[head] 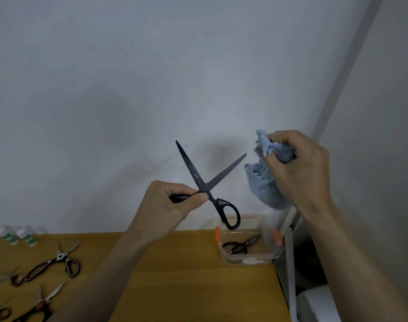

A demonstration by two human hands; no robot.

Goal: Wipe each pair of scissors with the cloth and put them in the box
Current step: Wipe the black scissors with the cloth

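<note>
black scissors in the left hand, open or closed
Open: the black scissors' blades cross in an X, tips wide apart.

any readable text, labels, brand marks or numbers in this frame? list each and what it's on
Nothing here can be read.
Black scissors held in the left hand: a small pale mark on one blade, too small and blurred to read.
Clear plastic box: a white patch on the front wall, maybe a sticker, no legible characters.
Small bottles at the table's far left: green bands, too blurred to tell whether they carry text.
</note>
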